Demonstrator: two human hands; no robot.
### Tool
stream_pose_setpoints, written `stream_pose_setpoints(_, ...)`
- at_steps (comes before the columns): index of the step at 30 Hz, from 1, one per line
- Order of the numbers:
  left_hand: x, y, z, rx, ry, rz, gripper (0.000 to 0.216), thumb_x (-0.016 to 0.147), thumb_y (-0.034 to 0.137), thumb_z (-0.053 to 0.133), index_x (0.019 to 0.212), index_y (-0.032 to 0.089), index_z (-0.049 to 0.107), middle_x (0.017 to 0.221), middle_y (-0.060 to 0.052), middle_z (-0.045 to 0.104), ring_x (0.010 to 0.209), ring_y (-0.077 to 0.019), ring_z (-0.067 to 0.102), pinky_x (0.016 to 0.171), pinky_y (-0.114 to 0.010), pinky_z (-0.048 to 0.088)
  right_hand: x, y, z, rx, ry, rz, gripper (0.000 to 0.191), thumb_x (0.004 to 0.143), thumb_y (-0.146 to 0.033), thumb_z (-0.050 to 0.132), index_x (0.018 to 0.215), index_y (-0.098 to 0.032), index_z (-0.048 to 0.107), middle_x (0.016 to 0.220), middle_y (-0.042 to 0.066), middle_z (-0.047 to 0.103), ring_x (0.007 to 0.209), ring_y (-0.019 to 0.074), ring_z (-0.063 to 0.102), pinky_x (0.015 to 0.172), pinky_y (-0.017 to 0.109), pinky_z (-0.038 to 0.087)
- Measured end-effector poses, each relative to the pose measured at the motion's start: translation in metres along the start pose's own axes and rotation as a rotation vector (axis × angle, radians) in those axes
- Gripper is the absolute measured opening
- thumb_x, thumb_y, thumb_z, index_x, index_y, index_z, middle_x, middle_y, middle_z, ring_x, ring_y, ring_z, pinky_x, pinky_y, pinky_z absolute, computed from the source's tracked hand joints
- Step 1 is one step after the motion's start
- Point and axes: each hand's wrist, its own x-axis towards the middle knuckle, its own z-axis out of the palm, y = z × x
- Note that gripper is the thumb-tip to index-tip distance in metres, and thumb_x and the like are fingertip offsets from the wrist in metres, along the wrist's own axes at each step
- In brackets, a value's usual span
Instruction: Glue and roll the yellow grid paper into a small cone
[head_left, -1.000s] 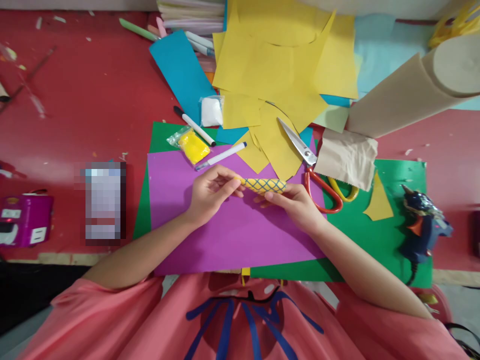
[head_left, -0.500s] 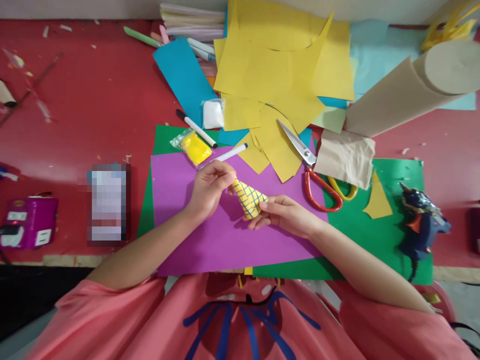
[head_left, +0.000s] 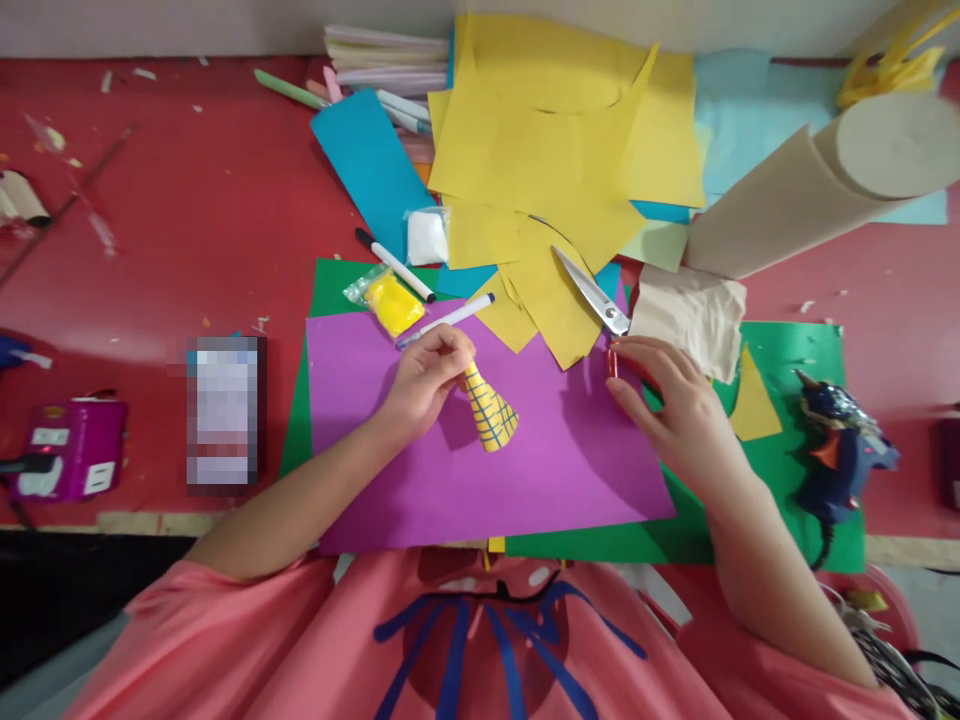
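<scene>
A small yellow paper cone with a blue crisscross pattern hangs from my left hand, its narrow tip pinched between thumb and fingers and its wide end down to the right. To the right, my right hand has its thumb and fingers around the red handle of the scissors. The blades lie on yellow paper offcuts, pointing up and left. Most of the handles are hidden under that hand. Beneath both hands lies a purple sheet.
A green sheet lies under the purple one. On the right are a glue gun, a yellow scrap and a large paper roll. Markers, a yellow clay packet and a white packet lie beyond my left hand.
My right hand has let go of the cone and moved right onto the scissors' handle. My left hand keeps the cone, which now hangs more steeply.
</scene>
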Motion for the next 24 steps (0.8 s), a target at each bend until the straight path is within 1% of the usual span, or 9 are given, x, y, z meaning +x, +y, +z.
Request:
stream_pose_setpoints(4,-0.002,-0.001,0.001,-0.036,-0.062,-0.087,0.033,0.070,0.037,0.079,0.067,0.018,0.052,0.061,0.005,0.051,0.050,-0.0048,0.047,0.044,-0.015,0.041,-0.012,0.032,0.001,-0.094,0.062,0.105,0.041,0.093,-0.034,0.053,0.133,-0.024,0.050,0.134,0.014,0.056,0.131,0.0330,0.048,0.107,0.054,0.039)
stream_pose_setpoints(6,-0.003,-0.002,0.001,-0.040,-0.087,-0.105,0.033,0.070,0.038,0.079,0.067,0.018,0.052,0.059,0.006,0.051,0.046,-0.0039,0.045,0.042,-0.015,0.039,-0.015,0.041,-0.001,-0.102,0.038,0.130,0.045,0.092,-0.032,0.054,0.135,-0.025,0.047,0.136,0.014,0.055,0.129,0.0332,0.050,0.106,0.055,0.041)
stream_pose_setpoints(10,-0.003,-0.003,0.001,-0.060,-0.084,-0.075,0.033,0.068,0.036,0.082,0.069,0.018,0.054,0.066,0.004,0.055,0.054,-0.0050,0.051,0.048,-0.016,0.044,-0.015,0.041,-0.002,-0.235,0.029,0.156,0.046,0.085,-0.025,0.057,0.131,-0.021,0.052,0.130,0.018,0.057,0.122,0.0366,0.054,0.100,0.055,0.046)
stream_pose_setpoints(12,-0.003,-0.003,0.002,-0.121,-0.091,-0.099,0.032,0.068,0.035,0.082,0.070,0.018,0.056,0.070,0.004,0.057,0.060,-0.0057,0.054,0.052,-0.015,0.046,-0.011,0.037,-0.001,-0.295,0.009,0.187,0.051,0.081,-0.021,0.058,0.132,-0.019,0.052,0.130,0.020,0.057,0.117,0.0383,0.057,0.096,0.055,0.049)
stream_pose_setpoints(14,-0.004,-0.002,0.002,-0.212,-0.101,-0.168,0.029,0.070,0.034,0.081,0.072,0.018,0.057,0.073,0.004,0.059,0.065,-0.0058,0.056,0.056,-0.015,0.047,-0.005,0.033,-0.001,-0.320,-0.036,0.195,0.061,0.077,-0.017,0.058,0.137,-0.018,0.046,0.136,0.020,0.053,0.118,0.0395,0.057,0.095,0.055,0.049)
stream_pose_setpoints(16,-0.005,0.000,0.003,-0.302,-0.109,-0.253,0.026,0.074,0.033,0.078,0.075,0.018,0.058,0.077,0.003,0.060,0.070,-0.0069,0.059,0.063,-0.016,0.050,0.002,0.031,0.000,-0.333,-0.073,0.180,0.070,0.074,-0.014,0.057,0.142,-0.018,0.042,0.140,0.019,0.051,0.122,0.0408,0.054,0.096,0.056,0.048)
stream_pose_setpoints(19,-0.007,0.004,0.005,-0.425,-0.137,-0.389,0.021,0.082,0.033,0.071,0.078,0.017,0.058,0.077,0.003,0.062,0.076,-0.0098,0.063,0.076,-0.023,0.055,0.009,0.032,0.001,-0.321,-0.093,0.159,0.069,0.076,-0.015,0.056,0.143,-0.021,0.044,0.130,0.015,0.061,0.124,0.0396,0.053,0.095,0.054,0.049)
stream_pose_setpoints(22,-0.008,0.006,0.006,-0.548,-0.192,-0.509,0.016,0.087,0.028,0.066,0.078,0.018,0.057,0.072,0.003,0.061,0.074,-0.0107,0.065,0.083,-0.029,0.057,0.008,0.032,-0.003,-0.260,-0.050,0.181,0.070,0.077,-0.018,0.057,0.145,-0.027,0.042,0.123,0.012,0.065,0.114,0.0364,0.059,0.088,0.049,0.051)
stream_pose_setpoints(24,-0.009,0.007,0.007,-0.614,-0.230,-0.578,0.014,0.090,0.026,0.061,0.079,0.018,0.056,0.069,0.004,0.060,0.069,-0.0103,0.065,0.082,-0.032,0.058,0.002,0.030,-0.009,-0.164,-0.041,0.236,0.075,0.077,-0.019,0.059,0.148,-0.030,0.038,0.116,0.011,0.066,0.099,0.0309,0.064,0.081,0.044,0.052)
